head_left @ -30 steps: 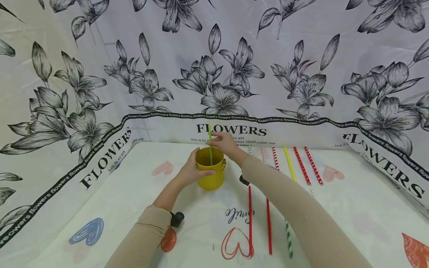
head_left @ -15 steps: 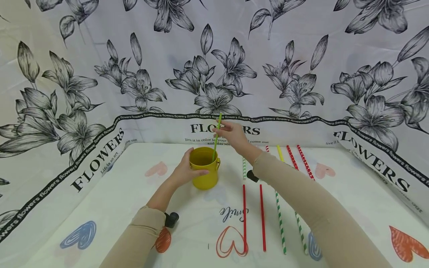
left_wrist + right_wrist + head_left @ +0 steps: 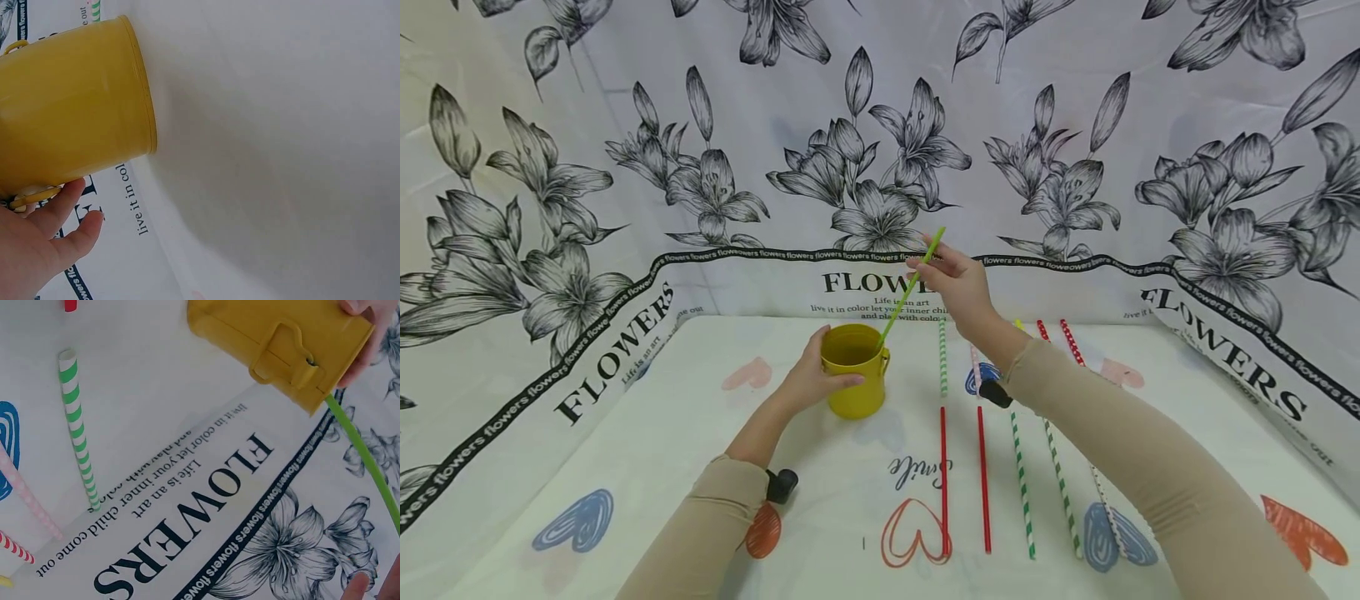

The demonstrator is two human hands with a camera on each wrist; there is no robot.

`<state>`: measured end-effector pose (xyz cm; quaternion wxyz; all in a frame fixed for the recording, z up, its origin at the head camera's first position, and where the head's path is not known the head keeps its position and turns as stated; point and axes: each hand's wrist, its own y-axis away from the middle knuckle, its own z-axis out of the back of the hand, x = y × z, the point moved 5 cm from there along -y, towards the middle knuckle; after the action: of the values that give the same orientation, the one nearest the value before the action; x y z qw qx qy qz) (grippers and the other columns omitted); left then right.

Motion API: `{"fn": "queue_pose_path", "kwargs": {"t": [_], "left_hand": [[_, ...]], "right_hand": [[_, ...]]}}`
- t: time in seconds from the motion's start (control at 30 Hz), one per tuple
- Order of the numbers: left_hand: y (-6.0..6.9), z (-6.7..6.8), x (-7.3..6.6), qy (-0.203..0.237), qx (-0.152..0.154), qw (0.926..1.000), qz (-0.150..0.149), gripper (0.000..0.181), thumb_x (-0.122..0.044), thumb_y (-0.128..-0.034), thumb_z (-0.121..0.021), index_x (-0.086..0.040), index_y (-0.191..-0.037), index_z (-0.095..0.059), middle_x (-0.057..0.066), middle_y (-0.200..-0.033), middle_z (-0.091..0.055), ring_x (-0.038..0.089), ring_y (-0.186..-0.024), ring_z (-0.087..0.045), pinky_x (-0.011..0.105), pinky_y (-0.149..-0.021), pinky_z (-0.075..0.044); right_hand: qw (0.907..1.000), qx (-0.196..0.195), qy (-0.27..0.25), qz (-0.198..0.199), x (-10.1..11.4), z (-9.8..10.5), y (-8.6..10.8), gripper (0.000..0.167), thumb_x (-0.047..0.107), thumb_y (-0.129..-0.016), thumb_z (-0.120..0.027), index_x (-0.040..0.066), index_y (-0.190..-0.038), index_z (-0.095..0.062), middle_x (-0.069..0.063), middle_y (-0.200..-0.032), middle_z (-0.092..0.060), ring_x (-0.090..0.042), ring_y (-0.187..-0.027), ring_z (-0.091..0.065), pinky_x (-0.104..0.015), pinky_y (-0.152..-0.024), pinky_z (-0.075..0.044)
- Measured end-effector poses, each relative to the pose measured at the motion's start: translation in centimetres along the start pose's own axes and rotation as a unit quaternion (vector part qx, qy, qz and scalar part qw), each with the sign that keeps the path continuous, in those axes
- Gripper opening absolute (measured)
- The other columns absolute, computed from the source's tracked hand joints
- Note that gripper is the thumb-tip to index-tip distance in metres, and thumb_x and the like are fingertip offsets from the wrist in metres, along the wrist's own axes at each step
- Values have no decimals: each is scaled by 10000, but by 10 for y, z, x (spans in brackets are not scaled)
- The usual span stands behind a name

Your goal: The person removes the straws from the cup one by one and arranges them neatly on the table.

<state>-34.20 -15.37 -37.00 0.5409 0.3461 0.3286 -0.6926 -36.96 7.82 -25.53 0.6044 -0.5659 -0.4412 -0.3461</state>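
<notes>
A yellow bucket (image 3: 859, 398) stands on the table, left of centre in the head view. My left hand (image 3: 808, 382) grips its left side, thumb across the front; in the left wrist view two of its fingers (image 3: 78, 240) show below the bucket's side handle. My right hand (image 3: 964, 287) pinches a lime-green straw (image 3: 901, 307) near its upper end, up and to the right of the bucket. The straw slants down to the left, its lower end at the bucket's right rim. Whether that end is inside the rim I cannot tell.
Right of the bucket, several straws lie in two rows: a green-striped straw (image 3: 943, 358) and a pink one (image 3: 975, 367) behind, a red straw (image 3: 943, 479), another red straw (image 3: 983, 483) and a dark-green-striped straw (image 3: 1022, 492) in front. A flower-printed curtain (image 3: 760, 287) borders the table.
My right hand has risen and moved right with the green straw, which has gone from upright inside the bucket to a slant at its right rim. The left hand stays on the bucket.
</notes>
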Motion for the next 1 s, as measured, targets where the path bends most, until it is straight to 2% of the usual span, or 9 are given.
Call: {"fn": "queue_pose_path", "kwargs": {"t": [0.13,0.23,0.37,0.53,0.63,0.73,0.87,1.0], "left_hand": [[-1,1,1,59,-1,10000,-40,1127,-338,-791,-818,-32,-1535,-29,188,-1535,-262,358,-1377,-313,516,-1148,-213],[0,2,0,63,12,10000,-65,1119,-329,-799,-812,-28,-1534,-24,193,-1533,-262,361,-1376,-313,518,-1149,-210],[0,3,-3,42,24,10000,-64,1103,-319,-812,-802,-30,-1536,-22,193,-1536,-256,362,-1379,-308,523,-1148,-206],[0,2,-4,26,50,10000,-15,1097,-320,-816,-798,-40,-1538,-20,185,-1543,-246,360,-1385,-298,525,-1150,-199],[0,2,-4,27,63,10000,13,1099,-329,-817,-796,-45,-1540,-18,182,-1547,-239,360,-1389,-293,528,-1149,-199],[1,2,-3,26,64,10000,9,1096,-331,-819,-794,-49,-1540,-18,180,-1550,-234,359,-1392,-289,528,-1150,-195],[1,2,-2,-8,86,10000,-2,1092,-336,-826,-786,-47,-1540,-13,185,-1551,-228,364,-1391,-288,531,-1149,-196],[1,1,-1,-26,83,10000,36,1087,-333,-826,-787,-49,-1540,-17,186,-1552,-223,367,-1392,-284,534,-1147,-198]], "right_hand": [[9998,-87,-103,139,9,11,4,518,68,-950,-621,148,-1439,-474,40,-984,-730,-97,-873,-695,-257,-848,-525],[9997,-157,-48,177,15,20,6,527,71,-944,-631,145,-1441,-473,76,-929,-724,-104,-848,-697,-280,-852,-522],[9990,-262,305,172,20,34,13,575,98,-925,-667,107,-1454,-442,92,-888,-711,-111,-855,-686,-312,-900,-506],[9979,-381,514,110,20,54,24,631,120,-885,-721,74,-1441,-428,88,-854,-709,-138,-863,-680,-263,-897,-504],[9981,-275,523,180,20,64,31,614,93,-891,-709,55,-1425,-408,66,-846,-710,-135,-789,-685,-320,-965,-477],[9980,-68,578,262,22,74,39,519,57,-902,-686,76,-1362,-445,51,-841,-708,-136,-736,-688,-355,-1014,-443],[9947,149,957,354,24,87,49,425,31,-907,-671,100,-1297,-518,46,-857,-716,-131,-734,-693,-244,-905,-503],[9881,334,1470,298,23,100,58,485,45,-916,-664,59,-1373,-502,56,-903,-720,-134,-768,-698,-191,-819,-527]]}}
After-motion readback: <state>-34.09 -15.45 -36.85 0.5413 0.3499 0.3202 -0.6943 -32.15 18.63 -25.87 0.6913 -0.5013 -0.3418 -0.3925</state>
